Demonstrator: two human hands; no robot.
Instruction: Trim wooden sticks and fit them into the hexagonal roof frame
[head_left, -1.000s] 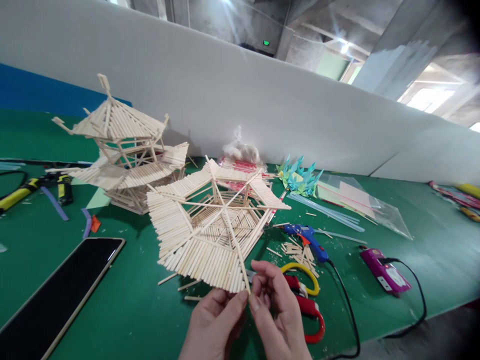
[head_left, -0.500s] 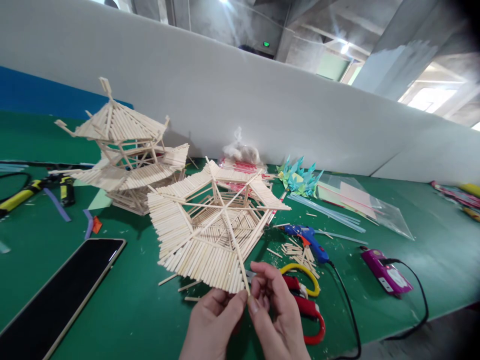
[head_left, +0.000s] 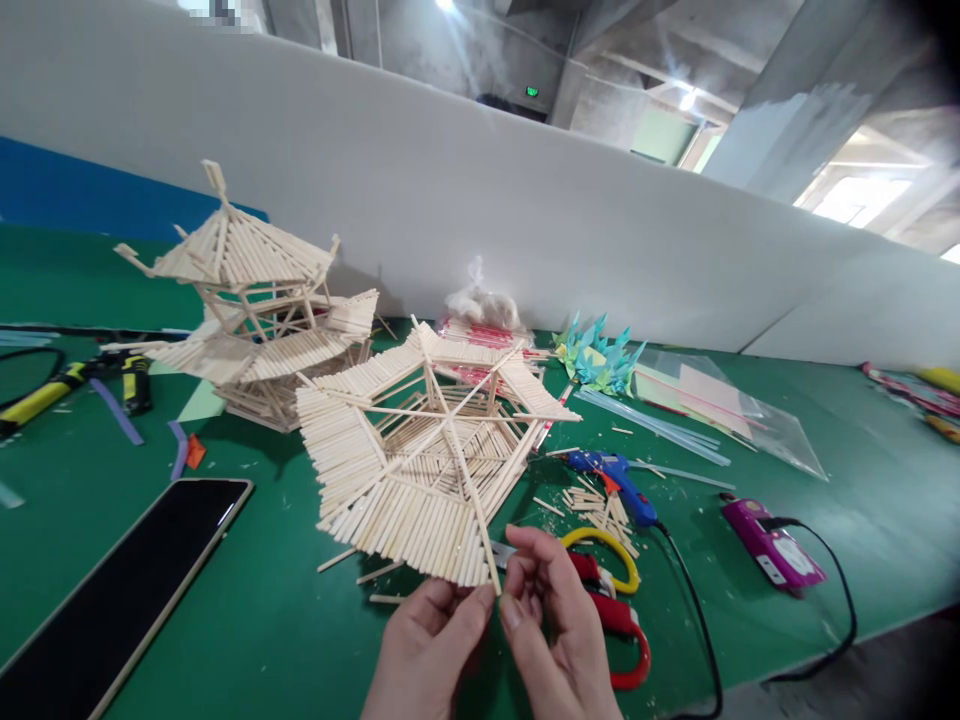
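Note:
A six-sided model roof (head_left: 420, 530) made of pale wooden sticks stands before me, with open ribs meeting at its centre and stick rows along several sides. My left hand (head_left: 435, 645) pinches its near corner between thumb and fingers, beside the last stick of the row. Close by on the right, my right hand (head_left: 559, 625) has curled fingers and its thumb tip beside the end of the long rib stick (head_left: 474, 490). Anything between those fingertips is hidden. Red-and-yellow-handled scissors (head_left: 622, 620) lie partly behind my right hand.
A taller stick pagoda (head_left: 240, 250) stands at the left. A phone (head_left: 120, 600) lies in front of it. To the right are a blue glue gun (head_left: 611, 475), short cut sticks (head_left: 596, 515), a corded purple device (head_left: 772, 540) and blue-green folded paper (head_left: 596, 355). Pliers (head_left: 56, 390) lie far left.
My right thumb and fingers have shifted slightly right, off the rib stick's end, which now shows between the hands. My left hand and the model stay nearly in place.

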